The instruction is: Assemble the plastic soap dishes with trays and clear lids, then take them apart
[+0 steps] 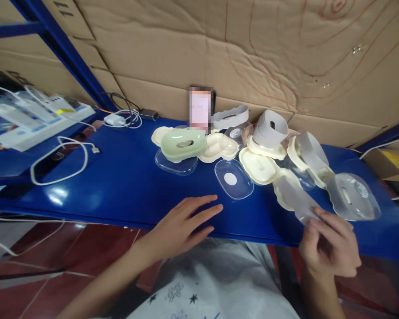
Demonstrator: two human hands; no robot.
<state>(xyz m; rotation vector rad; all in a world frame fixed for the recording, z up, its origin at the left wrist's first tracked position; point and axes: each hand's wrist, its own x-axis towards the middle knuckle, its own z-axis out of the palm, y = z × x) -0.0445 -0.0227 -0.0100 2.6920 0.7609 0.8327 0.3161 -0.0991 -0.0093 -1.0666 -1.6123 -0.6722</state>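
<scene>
At the frame's lower right, a pale grey curved plastic band slants up-left from the right hand, its fingers pinching the near end, while the left hand spreads farther off.

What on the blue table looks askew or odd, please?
The green dish partly covers a clear lid, and a grey band sits on a cream tray, so things look jumbled, not neatly sorted. I see no spill.

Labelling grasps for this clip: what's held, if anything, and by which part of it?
The right hand holds a thin pale grey piece by its end nearest the person. The left hand is open, holding nothing.
</scene>
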